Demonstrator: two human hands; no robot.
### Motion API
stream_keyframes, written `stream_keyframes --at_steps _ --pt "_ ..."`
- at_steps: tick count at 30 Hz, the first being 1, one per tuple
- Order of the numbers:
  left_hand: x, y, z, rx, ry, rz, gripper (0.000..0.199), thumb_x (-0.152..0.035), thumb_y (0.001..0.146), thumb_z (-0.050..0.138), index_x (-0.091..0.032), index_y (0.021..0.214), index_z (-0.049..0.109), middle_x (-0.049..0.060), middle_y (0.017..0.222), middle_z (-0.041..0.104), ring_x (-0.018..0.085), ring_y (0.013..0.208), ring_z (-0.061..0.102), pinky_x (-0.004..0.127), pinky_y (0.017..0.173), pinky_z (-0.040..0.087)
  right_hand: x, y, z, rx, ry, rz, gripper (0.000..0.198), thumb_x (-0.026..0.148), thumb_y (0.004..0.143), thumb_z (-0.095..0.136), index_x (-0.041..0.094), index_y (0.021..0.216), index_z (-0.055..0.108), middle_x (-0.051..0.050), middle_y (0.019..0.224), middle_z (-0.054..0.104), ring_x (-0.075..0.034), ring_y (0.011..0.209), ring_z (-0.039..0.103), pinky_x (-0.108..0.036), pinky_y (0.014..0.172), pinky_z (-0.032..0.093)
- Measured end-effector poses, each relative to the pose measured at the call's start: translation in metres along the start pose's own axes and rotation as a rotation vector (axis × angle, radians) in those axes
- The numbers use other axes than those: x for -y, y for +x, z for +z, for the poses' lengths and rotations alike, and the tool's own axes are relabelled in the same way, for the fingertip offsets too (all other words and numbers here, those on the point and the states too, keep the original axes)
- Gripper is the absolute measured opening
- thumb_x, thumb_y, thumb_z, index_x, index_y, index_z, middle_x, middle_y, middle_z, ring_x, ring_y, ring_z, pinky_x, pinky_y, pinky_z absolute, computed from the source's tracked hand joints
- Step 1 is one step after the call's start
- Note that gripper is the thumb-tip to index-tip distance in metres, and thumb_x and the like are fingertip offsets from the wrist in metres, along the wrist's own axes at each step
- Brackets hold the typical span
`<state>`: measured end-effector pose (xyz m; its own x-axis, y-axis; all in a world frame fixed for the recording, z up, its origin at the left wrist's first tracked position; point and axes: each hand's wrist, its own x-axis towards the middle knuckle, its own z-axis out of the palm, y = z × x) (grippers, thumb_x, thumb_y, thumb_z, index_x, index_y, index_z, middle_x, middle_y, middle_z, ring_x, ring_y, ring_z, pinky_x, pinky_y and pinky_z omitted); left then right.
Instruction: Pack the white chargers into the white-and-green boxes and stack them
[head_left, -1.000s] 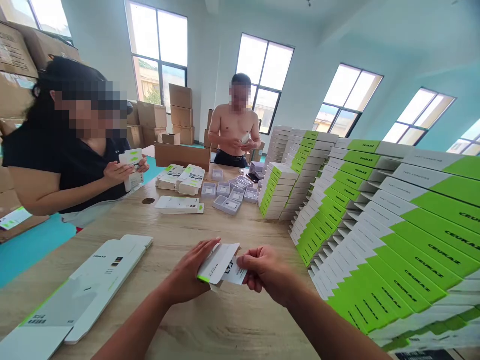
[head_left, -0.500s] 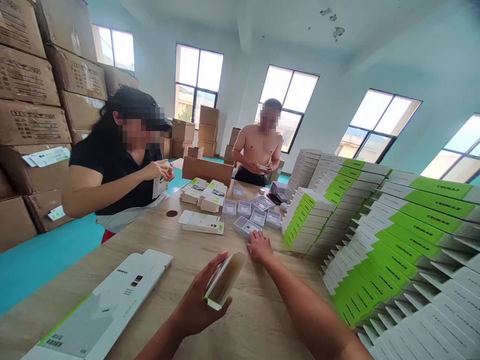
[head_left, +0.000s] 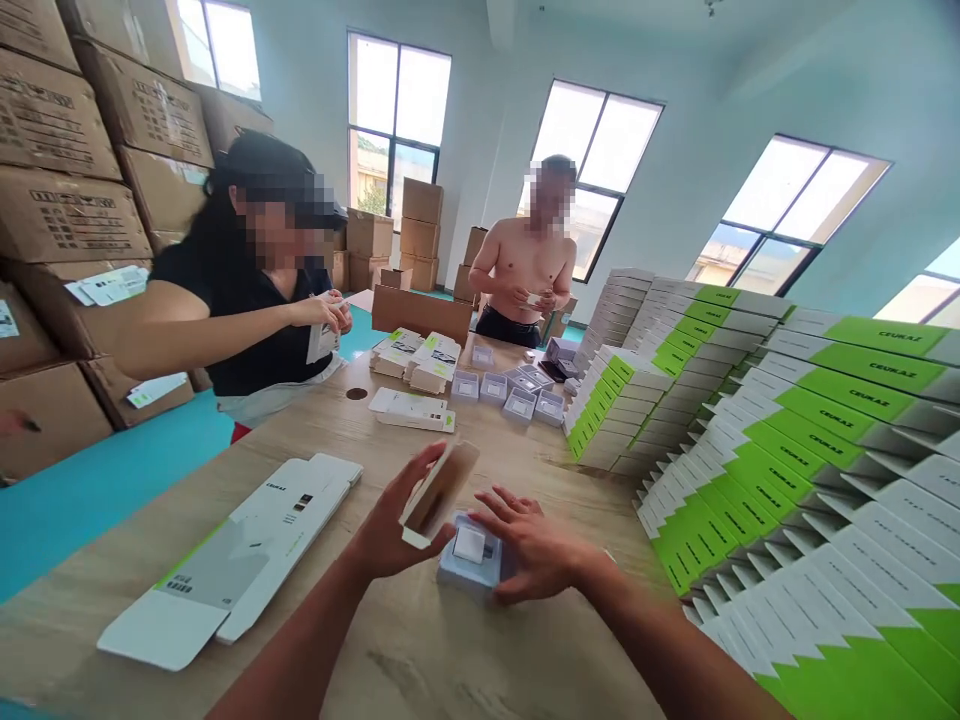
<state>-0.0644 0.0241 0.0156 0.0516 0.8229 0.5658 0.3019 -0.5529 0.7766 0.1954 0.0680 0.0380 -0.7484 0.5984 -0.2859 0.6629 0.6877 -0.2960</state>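
1. Wood-grained table [head_left: 420, 650] across the foreground, folks, walled on its right by tall stacks of white-and-green boxes [head_left: 795, 450], with brown cartons [head_left: 67, 210] piled up behind on the left!

2. Look at the left hand [head_left: 386, 525]: thumb and fingers are curled round an open carton [head_left: 442, 490], tilted, its hollow side showing. That's a proper grip, closed on the cardboard.

3. Just below it, flat on the wood and between both hands, sits a pale plastic tray [head_left: 472, 578], with a white block [head_left: 469, 545] lying in it.

4. Over to the right hand [head_left: 529, 545]! Fingers splayed wide, thumb well apart, reaching along the tray's right side. They seem to touch its rim; how hard they press, I cannot tell.

5. For good handling, I'd say keep the tray level so the block stays seated, and steady it by the rim.

6. Left side, gentle pressure only: squeeze too hard and those thin walls could buckle, narrowing the mouth.
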Motion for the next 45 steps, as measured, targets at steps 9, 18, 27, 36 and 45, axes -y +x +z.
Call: stream_keyframes --at_steps 9,18,27,36,45 --pt "-0.005 0.002 -0.004 0.229 0.135 0.249 0.087 -0.025 0.078 0.077 -0.024 0.155 0.035 0.016 0.153 0.051 0.033 0.140 0.051 0.047 0.117 0.042 0.058 -0.110 0.014 -0.305 0.291 0.157 0.079 0.024 0.069 0.076 0.022 0.145 0.054 -0.013 0.156 0.049 -0.031 0.142 0.047 -0.046 0.119 0.037" --pt "-0.044 0.005 0.017 0.625 0.454 0.321 0.094 -0.020 0.069 0.076 -0.023 0.154 0.035 0.014 0.151 0.054 0.034 0.139 0.051 0.048 0.116 0.042 0.103 -0.170 -0.018 -0.568 0.193 0.335 0.066 0.035 0.076 0.075 0.018 0.138 0.061 -0.015 0.152 0.054 -0.034 0.138 0.050 -0.051 0.116 0.037" --pt "-0.078 0.010 0.006 0.689 0.628 0.268 0.090 -0.024 0.072 0.072 -0.022 0.154 0.036 0.014 0.153 0.052 0.035 0.140 0.049 0.049 0.116 0.041 0.110 -0.159 -0.005 -0.668 0.137 0.294 0.054 0.037 0.078 0.074 0.014 0.127 0.067 -0.016 0.135 0.065 -0.032 0.122 0.059 -0.042 0.105 0.045" --pt "-0.075 0.012 0.001 0.751 0.667 0.302 0.087 -0.019 0.071 0.071 -0.022 0.153 0.040 0.015 0.151 0.055 0.037 0.139 0.051 0.052 0.116 0.041 0.115 -0.149 0.000 -0.671 0.091 0.309 0.031 0.039 0.078 0.071 0.017 0.100 0.071 -0.012 0.108 0.070 -0.030 0.101 0.064 -0.042 0.088 0.049" --pt "-0.092 0.009 0.005 0.772 0.620 0.297 0.080 -0.025 0.071 0.077 -0.022 0.146 0.049 0.016 0.146 0.058 0.038 0.137 0.052 0.052 0.115 0.042 0.127 -0.132 0.017 -0.968 0.425 0.205 0.053 0.036 0.074 0.081 0.018 0.119 0.058 -0.017 0.138 0.054 -0.033 0.132 0.050 -0.049 0.108 0.043"
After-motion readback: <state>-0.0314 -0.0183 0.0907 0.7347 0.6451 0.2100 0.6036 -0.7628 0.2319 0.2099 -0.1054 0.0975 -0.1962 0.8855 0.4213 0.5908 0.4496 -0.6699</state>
